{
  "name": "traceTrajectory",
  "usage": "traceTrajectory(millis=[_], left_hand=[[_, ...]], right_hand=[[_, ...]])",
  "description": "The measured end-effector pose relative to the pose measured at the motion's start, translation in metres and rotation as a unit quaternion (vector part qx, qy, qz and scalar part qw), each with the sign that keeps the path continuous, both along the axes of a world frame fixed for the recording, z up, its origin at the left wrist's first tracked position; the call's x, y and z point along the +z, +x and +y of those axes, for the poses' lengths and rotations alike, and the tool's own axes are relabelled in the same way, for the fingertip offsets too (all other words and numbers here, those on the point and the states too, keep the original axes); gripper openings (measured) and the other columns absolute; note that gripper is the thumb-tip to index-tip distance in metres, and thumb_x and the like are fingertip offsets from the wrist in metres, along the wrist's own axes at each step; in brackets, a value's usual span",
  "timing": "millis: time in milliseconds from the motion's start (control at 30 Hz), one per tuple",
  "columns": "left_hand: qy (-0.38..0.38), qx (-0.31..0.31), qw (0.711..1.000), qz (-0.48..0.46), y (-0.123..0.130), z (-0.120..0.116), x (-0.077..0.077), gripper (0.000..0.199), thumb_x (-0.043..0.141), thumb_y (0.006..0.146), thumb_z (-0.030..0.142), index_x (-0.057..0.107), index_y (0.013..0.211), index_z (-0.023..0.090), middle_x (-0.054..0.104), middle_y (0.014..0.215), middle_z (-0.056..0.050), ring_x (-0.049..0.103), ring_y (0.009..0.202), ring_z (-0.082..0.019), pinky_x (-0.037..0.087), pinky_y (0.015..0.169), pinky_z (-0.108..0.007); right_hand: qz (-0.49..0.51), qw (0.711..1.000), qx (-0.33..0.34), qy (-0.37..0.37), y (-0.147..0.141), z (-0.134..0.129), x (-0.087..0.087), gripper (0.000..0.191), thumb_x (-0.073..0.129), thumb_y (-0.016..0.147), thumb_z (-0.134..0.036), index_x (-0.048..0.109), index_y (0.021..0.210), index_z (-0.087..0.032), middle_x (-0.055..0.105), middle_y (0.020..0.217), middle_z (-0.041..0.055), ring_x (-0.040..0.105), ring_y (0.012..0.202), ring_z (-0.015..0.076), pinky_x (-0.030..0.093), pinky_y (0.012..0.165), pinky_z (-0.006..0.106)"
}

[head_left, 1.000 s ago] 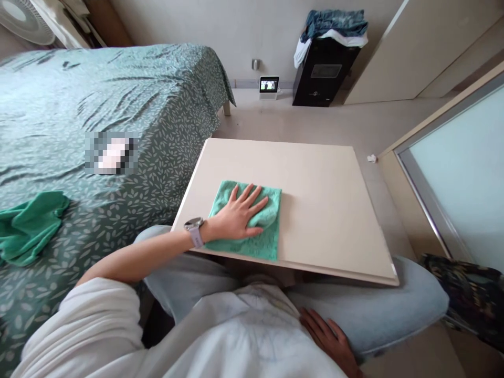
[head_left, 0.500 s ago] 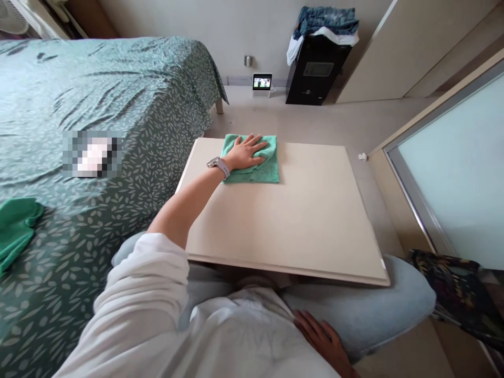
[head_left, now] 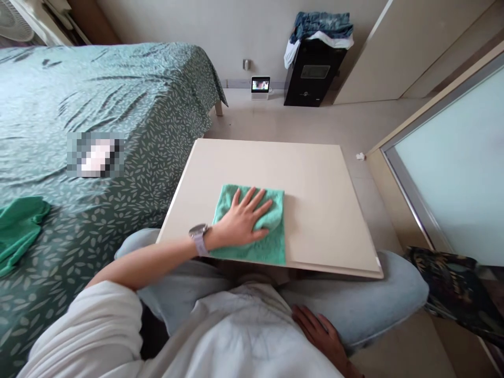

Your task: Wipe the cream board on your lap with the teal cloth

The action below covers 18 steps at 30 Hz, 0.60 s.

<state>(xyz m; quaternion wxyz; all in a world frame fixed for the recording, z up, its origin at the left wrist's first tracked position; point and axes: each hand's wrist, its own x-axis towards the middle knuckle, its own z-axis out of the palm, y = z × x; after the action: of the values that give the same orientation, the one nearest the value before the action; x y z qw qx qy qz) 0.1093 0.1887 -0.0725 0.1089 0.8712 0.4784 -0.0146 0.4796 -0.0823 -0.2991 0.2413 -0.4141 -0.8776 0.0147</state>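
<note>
My left hand [head_left: 243,218] lies flat with fingers spread on a green cleaning cloth [head_left: 271,249]. The cloth is spread on the cream tabletop [head_left: 315,194], its lower side along the edge nearest me. A watch [head_left: 199,237] sits on my left wrist. My right hand [head_left: 321,333] rests on my thigh near my lap, fingers stretched out and holding nothing.
To the left is a bed [head_left: 173,89] with a leaf-patterned sheet; a green garment-like cloth [head_left: 21,231] and a blurred-out object [head_left: 96,156] lie on it. A small screen [head_left: 260,86] and a black cabinet [head_left: 313,79] stand by the wall. A glass-panelled door-like frame [head_left: 452,152] is at right.
My left hand and the green cloth have moved from the far edge of the tabletop to its near edge. My right hand stays on my thigh.
</note>
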Motion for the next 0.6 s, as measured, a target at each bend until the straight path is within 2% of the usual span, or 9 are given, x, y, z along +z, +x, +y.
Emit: traceTrajectory(millis=[67, 100, 133, 200, 267, 400, 500, 600], left_hand=[[-0.019, -0.024, 0.999, -0.013, 0.0, -0.043, -0.001, 0.095, 0.057, 0.11, 0.069, 0.033, 0.187, 0.02, 0.003, 0.189, -0.014, 0.003, 0.177, -0.049, 0.009, 0.137, -0.082], [-0.026, -0.033, 0.999, -0.015, 0.0, -0.055, -0.001, 0.096, 0.058, 0.109, 0.07, 0.033, 0.187, 0.02, 0.001, 0.189, -0.014, 0.003, 0.177, -0.049, 0.01, 0.136, -0.083], [-0.033, -0.04, 0.999, -0.014, 0.0, -0.061, -0.001, 0.097, 0.059, 0.108, 0.071, 0.033, 0.187, 0.02, 0.0, 0.188, -0.014, 0.002, 0.177, -0.049, 0.011, 0.136, -0.084], [-0.041, -0.044, 0.998, -0.009, 0.002, -0.05, 0.0, 0.095, 0.058, 0.109, 0.072, 0.035, 0.186, 0.023, 0.002, 0.189, -0.012, 0.004, 0.178, -0.047, 0.012, 0.137, -0.082], [-0.037, -0.035, 0.999, 0.0, 0.005, -0.014, 0.002, 0.089, 0.054, 0.111, 0.071, 0.037, 0.186, 0.026, 0.006, 0.19, -0.01, 0.007, 0.179, -0.043, 0.013, 0.14, -0.078], [-0.007, 0.004, 1.0, 0.018, 0.015, 0.096, 0.01, 0.081, 0.051, 0.114, 0.058, 0.035, 0.186, 0.025, 0.011, 0.191, -0.01, 0.009, 0.179, -0.039, 0.012, 0.14, -0.074], [-0.006, 0.018, 1.0, 0.012, 0.022, 0.175, 0.014, 0.079, 0.047, 0.114, 0.053, 0.034, 0.186, 0.022, 0.013, 0.191, -0.011, 0.009, 0.179, -0.038, 0.009, 0.14, -0.072], [-0.004, 0.022, 1.0, 0.002, 0.026, 0.225, 0.017, 0.08, 0.044, 0.113, 0.05, 0.034, 0.186, 0.02, 0.016, 0.191, -0.013, 0.013, 0.179, -0.038, 0.009, 0.141, -0.069]], right_hand=[[-0.071, 0.996, 0.022, 0.049, 0.001, 0.001, -0.001, 0.063, 0.05, 0.091, -0.005, 0.086, 0.134, -0.033, 0.062, 0.172, -0.0113, 0.035, 0.172, 0.0058, 0.054, 0.111, 0.026], [-0.093, 0.993, 0.028, 0.067, 0.002, 0.001, -0.001, 0.061, 0.05, 0.091, -0.005, 0.087, 0.132, -0.032, 0.064, 0.171, -0.0102, 0.035, 0.173, 0.0066, 0.055, 0.11, 0.027], [-0.104, 0.991, 0.029, 0.075, 0.002, 0.002, -0.002, 0.06, 0.05, 0.092, -0.006, 0.088, 0.13, -0.033, 0.067, 0.168, -0.0096, 0.036, 0.172, 0.0068, 0.055, 0.108, 0.028], [-0.108, 0.991, 0.024, 0.078, 0.003, 0.001, -0.003, 0.06, 0.049, 0.092, -0.007, 0.088, 0.13, -0.035, 0.073, 0.161, -0.0086, 0.042, 0.169, 0.006, 0.058, 0.102, 0.029], [-0.116, 0.99, 0.022, 0.073, 0.002, 0.0, -0.002, 0.062, 0.048, 0.093, -0.007, 0.087, 0.131, -0.036, 0.078, 0.153, -0.0076, 0.055, 0.16, 0.0063, 0.061, 0.096, 0.03], [-0.134, 0.988, 0.026, 0.072, -0.002, 0.0, 0.003, 0.063, 0.043, 0.093, -0.005, 0.089, 0.126, -0.035, 0.084, 0.142, -0.0069, 0.079, 0.126, 0.01, 0.064, 0.086, 0.03], [-0.129, 0.989, 0.027, 0.07, -0.003, 0.002, 0.009, 0.063, 0.043, 0.093, -0.008, 0.09, 0.123, -0.037, 0.086, 0.136, -0.0073, 0.084, 0.112, 0.0131, 0.066, 0.083, 0.031], [-0.113, 0.992, 0.025, 0.05, -0.002, 0.004, 0.012, 0.064, 0.043, 0.094, -0.01, 0.088, 0.13, -0.039, 0.085, 0.138, -0.0077, 0.085, 0.11, 0.0153, 0.066, 0.082, 0.032]])
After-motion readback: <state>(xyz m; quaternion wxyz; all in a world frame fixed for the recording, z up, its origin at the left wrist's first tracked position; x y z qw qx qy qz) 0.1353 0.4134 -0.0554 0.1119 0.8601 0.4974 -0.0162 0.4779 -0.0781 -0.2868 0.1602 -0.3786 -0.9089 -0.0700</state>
